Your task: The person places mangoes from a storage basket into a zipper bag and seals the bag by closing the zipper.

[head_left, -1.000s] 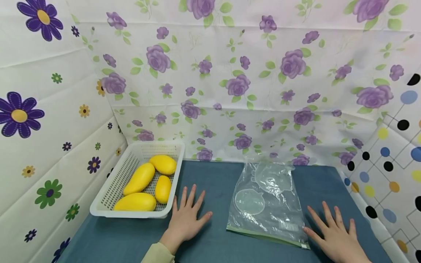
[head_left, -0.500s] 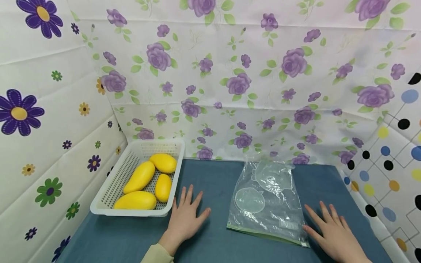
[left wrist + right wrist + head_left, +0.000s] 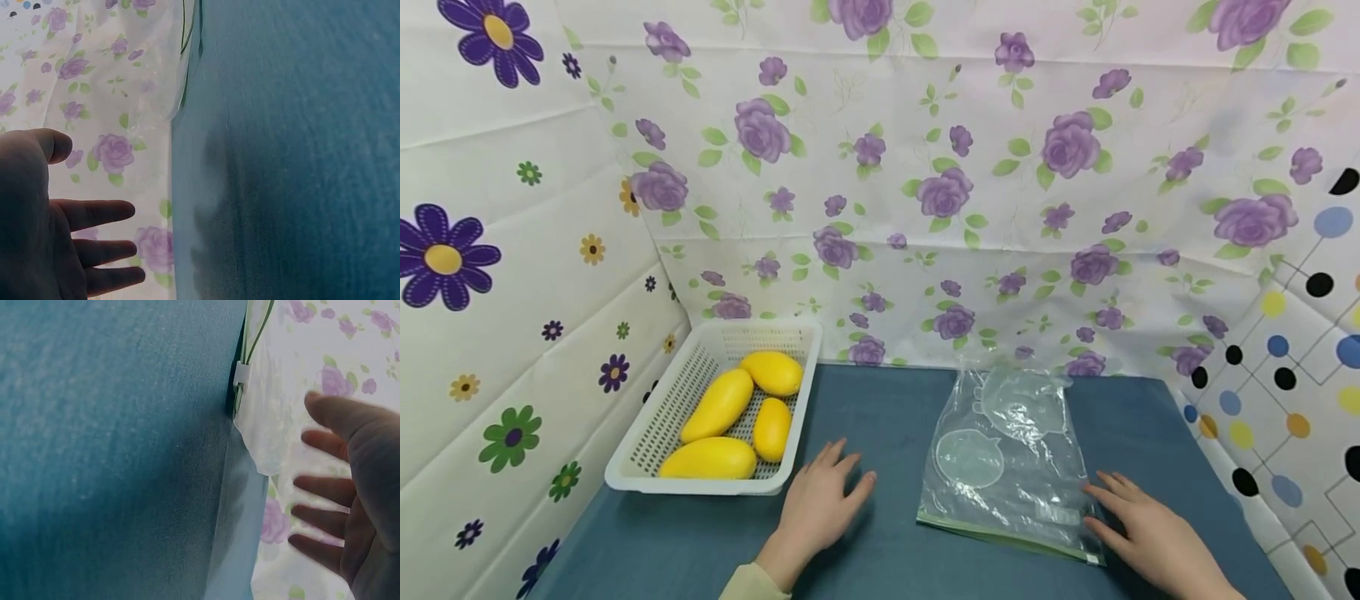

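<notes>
My left hand [image 3: 822,502] hovers over the blue cloth with relaxed fingers, just right of the white basket's near corner, and holds nothing. On the other side, my right hand [image 3: 1152,531] hangs beside the lower right corner of a clear zip bag [image 3: 1007,492], fingertips overlapping its edge in the head view. The bag lies flat, its green zip strip toward me and a white slider at the strip's right end. In the right wrist view the slider [image 3: 242,374] shows beyond the spread fingers. Both palms appear raised above the cloth, with shadows beneath.
A white perforated basket [image 3: 625,482] stands at the left, holding several yellow mangoes [image 3: 718,406]. Blue cloth [image 3: 880,550] covers the table. Flower-patterned sheets [image 3: 895,167] rise behind and at the left; a dotted sheet [image 3: 1300,417] stands at the right.
Both hands were spread flat with fingers apart; now they have lifted and their fingers have drawn closer and bent slightly. The right hand has shifted a little left toward the bag.
</notes>
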### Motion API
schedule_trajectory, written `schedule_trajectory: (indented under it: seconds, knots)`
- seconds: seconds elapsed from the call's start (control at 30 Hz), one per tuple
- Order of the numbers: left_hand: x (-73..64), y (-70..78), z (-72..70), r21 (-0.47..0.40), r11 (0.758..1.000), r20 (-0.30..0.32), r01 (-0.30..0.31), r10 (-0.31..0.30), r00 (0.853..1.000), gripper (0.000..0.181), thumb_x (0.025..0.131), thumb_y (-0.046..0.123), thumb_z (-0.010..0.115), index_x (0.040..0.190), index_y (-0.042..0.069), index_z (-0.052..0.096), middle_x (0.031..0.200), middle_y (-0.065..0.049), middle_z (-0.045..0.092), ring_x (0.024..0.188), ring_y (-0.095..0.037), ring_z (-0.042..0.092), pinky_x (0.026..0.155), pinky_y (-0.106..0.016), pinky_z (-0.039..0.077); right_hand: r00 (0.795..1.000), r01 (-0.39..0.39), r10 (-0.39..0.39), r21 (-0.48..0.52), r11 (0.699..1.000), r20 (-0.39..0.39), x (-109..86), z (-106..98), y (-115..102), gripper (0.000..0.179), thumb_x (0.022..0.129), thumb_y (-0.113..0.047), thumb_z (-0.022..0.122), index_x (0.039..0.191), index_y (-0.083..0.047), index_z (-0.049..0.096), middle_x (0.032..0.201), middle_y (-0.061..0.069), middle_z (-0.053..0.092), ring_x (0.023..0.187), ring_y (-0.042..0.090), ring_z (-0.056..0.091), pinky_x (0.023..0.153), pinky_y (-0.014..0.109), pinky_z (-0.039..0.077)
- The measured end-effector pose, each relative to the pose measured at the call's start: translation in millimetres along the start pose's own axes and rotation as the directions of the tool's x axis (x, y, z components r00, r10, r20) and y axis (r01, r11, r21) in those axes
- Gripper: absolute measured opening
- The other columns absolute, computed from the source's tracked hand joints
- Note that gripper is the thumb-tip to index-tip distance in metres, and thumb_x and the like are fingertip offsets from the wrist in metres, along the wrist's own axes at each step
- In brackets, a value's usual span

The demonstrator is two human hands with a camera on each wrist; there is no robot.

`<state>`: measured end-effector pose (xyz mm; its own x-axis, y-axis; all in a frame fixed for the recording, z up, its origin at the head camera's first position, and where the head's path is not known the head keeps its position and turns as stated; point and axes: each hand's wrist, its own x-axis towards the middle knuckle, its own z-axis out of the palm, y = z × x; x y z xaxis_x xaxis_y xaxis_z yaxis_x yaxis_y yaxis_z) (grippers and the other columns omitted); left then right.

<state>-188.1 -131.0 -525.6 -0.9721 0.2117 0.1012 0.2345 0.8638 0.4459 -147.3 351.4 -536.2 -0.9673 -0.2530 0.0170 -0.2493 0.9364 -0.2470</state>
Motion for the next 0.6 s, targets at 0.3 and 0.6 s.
schedule_trajectory:
  seconds: [0.3, 0.6]
  knots:
    - [-8.2, 3.5, 0.7, -0.069, 0.996, -0.021, -0.055, 0.054, 0.998, 0.069, 0.108, 0.070, 0.042, 0.128, 0.016, 0.079, 0.141, -0.011, 0.069, 0.123, -0.033, 0.070, 0.091, -0.055, 0.059, 0.981, 0.191, -0.192, 0.036, 0.981, 0.035, -14.0, 3.0, -4.4, 0.036, 0.093, -0.062, 0.075, 0.117, -0.034, 0.079, 0.133, 0.005, 0.073, 0.118, 0.032, 0.071, 0.084, 0.047, 0.062]
    - [-12.5, 4.7, -1.5, -0.123, 0.990, -0.056, -0.070, 0.063, 0.996, 0.055, 0.109, 0.062, 0.048, 0.123, 0.020, 0.081, 0.136, -0.005, 0.072, 0.117, -0.026, 0.072, 0.089, -0.050, 0.061, 0.975, 0.213, -0.214, 0.018, 0.977, 0.059, -17.2, 5.0, -7.4, 0.039, 0.092, -0.064, 0.075, 0.118, -0.035, 0.079, 0.130, 0.001, 0.073, 0.113, 0.027, 0.072, 0.082, 0.044, 0.062]
